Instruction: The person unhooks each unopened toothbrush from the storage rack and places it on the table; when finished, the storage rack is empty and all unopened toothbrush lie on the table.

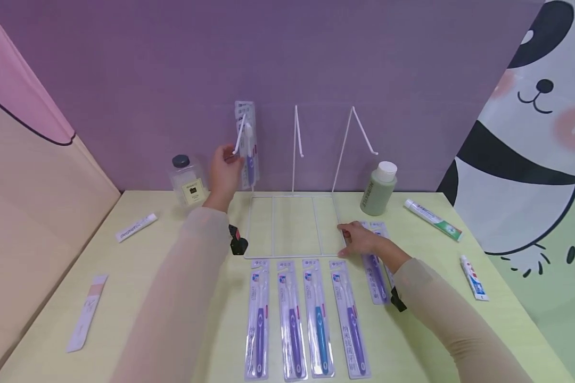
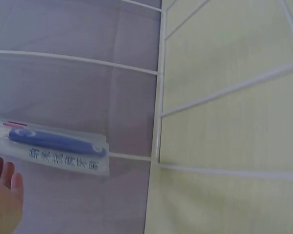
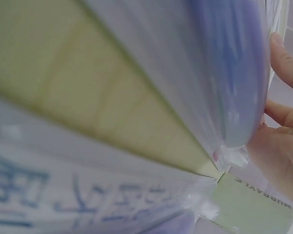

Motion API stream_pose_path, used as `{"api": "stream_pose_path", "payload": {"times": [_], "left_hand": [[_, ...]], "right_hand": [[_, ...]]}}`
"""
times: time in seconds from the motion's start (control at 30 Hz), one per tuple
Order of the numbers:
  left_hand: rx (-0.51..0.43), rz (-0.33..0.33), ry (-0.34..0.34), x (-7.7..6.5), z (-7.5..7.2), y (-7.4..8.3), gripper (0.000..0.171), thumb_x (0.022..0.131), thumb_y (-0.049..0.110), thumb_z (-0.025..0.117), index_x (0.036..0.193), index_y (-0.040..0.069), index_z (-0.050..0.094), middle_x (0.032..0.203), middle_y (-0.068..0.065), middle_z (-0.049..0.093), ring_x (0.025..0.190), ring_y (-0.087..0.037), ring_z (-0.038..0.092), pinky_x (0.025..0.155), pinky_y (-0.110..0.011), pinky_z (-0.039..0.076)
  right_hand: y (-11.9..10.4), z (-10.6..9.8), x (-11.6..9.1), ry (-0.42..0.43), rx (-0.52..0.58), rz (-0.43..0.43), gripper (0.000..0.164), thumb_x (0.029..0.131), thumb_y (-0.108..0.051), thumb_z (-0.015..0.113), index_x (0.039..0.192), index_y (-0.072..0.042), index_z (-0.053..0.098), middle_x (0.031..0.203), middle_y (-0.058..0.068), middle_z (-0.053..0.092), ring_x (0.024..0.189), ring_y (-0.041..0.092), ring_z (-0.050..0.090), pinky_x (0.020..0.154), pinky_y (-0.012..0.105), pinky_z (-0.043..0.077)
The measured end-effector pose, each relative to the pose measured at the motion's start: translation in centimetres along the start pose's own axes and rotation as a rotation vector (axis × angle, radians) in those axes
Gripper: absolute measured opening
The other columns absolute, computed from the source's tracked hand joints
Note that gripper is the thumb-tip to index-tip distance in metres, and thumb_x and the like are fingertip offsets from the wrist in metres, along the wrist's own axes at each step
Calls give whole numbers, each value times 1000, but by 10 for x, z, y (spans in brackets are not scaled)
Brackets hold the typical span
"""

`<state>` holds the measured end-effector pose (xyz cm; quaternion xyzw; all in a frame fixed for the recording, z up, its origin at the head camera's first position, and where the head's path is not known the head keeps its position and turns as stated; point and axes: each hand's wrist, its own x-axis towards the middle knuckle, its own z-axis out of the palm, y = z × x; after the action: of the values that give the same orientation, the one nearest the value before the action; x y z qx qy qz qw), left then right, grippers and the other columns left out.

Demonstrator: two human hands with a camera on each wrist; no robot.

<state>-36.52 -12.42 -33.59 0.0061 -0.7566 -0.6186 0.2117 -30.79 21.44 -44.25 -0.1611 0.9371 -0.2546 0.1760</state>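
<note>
Packaged toothbrushes (image 1: 250, 159) hang from the left hook of a white wire display rack (image 1: 293, 194). My left hand (image 1: 226, 173) is beside them, its fingers loosely bent near the hook's tip. In the left wrist view, the lower end of a purple-handled toothbrush pack (image 2: 58, 146) hangs before the rack, with the left fingers (image 2: 7, 175) apart from it. My right hand (image 1: 361, 239) rests at the rack's right side wire, thumb and fingers spread. Under the right wrist lie more toothbrush packs (image 1: 375, 279), which loom large in the right wrist view.
Several toothbrush packs (image 1: 294, 324) lie in a row before the rack. A clear dark-capped bottle (image 1: 188, 183) stands left, a green white-capped bottle (image 1: 378, 191) right. Toothpaste tubes (image 1: 433, 219) lie at the right, a small tube (image 1: 136, 227) and a slim pink-white packet (image 1: 88, 314) at the left.
</note>
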Motion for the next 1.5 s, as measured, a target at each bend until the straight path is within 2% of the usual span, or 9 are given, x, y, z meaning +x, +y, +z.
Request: {"api": "stream_pose_path", "payload": {"times": [0.1, 0.3, 0.43, 0.53, 0.77, 0.93, 1.13, 1.3, 1.5], "left_hand": [[-46, 27, 22, 2, 4, 3, 39, 86, -1, 56, 123, 2, 45, 120, -12, 51, 103, -21, 51, 86, -26, 40], [5, 85, 78, 2, 12, 5, 27, 87, -2, 54, 113, 0, 50, 106, -14, 56, 92, -22, 54, 81, -27, 43], [5, 91, 73, 1, 15, 3, 26, 87, 1, 55, 112, 0, 51, 103, -13, 57, 92, -21, 54, 80, -27, 44], [-35, 79, 23, 1, 15, 2, 28, 87, 3, 57, 115, 3, 52, 104, -11, 58, 92, -19, 55, 79, -28, 45], [-171, 31, -154, -1, 8, 10, 32, 87, 2, 57, 118, 5, 51, 106, -12, 56, 91, -20, 54, 74, -34, 47], [-200, -26, -278, -10, -3, 9, 32, 87, 0, 56, 119, 4, 51, 105, -13, 54, 90, -21, 53, 73, -33, 49], [-171, -71, -348, -27, -22, -9, 35, 88, -1, 52, 123, 0, 47, 104, -15, 50, 87, -21, 52, 71, -33, 49], [-57, -137, -397, -38, -44, -42, 35, 89, 1, 50, 123, -4, 44, 106, -17, 48, 89, -21, 51, 71, -34, 50], [-10, -269, -438, -59, -64, -81, 40, 89, 1, 50, 127, -5, 38, 109, -21, 46, 90, -23, 52, 72, -37, 50]], "right_hand": [[-1, 1, 1, 1, -12, 6, 85, 73, -26, 76, 139, -1, 29, 118, 15, 38, 105, 26, 40, 92, 40, 34], [-1, 1, 1, 0, -23, 15, 84, 73, -27, 76, 139, -3, 30, 119, 14, 38, 105, 25, 40, 92, 41, 33], [0, 1, -1, -2, -16, 13, 84, 73, -26, 76, 139, -2, 30, 120, 15, 38, 107, 26, 40, 93, 41, 33], [1, 1, -1, -2, -26, 12, 85, 73, -28, 76, 139, -2, 30, 120, 15, 37, 106, 26, 40, 92, 41, 33], [4, 2, 2, 1, -48, 21, 86, 72, -31, 76, 140, -6, 30, 121, 14, 37, 105, 25, 40, 93, 41, 33], [4, 3, 1, 1, -51, 26, 87, 72, -31, 77, 140, -5, 30, 122, 15, 37, 108, 26, 40, 94, 42, 32], [5, 4, 2, 8, -48, 49, 87, 70, -32, 77, 140, -7, 31, 123, 14, 38, 108, 26, 41, 94, 42, 32], [7, 4, 4, 7, -41, 45, 88, 70, -33, 77, 140, -7, 31, 122, 14, 38, 108, 26, 41, 94, 41, 33], [6, 3, 3, -3, -37, 39, 88, 71, -33, 77, 140, -7, 29, 123, 14, 38, 110, 26, 40, 94, 42, 32]]}}
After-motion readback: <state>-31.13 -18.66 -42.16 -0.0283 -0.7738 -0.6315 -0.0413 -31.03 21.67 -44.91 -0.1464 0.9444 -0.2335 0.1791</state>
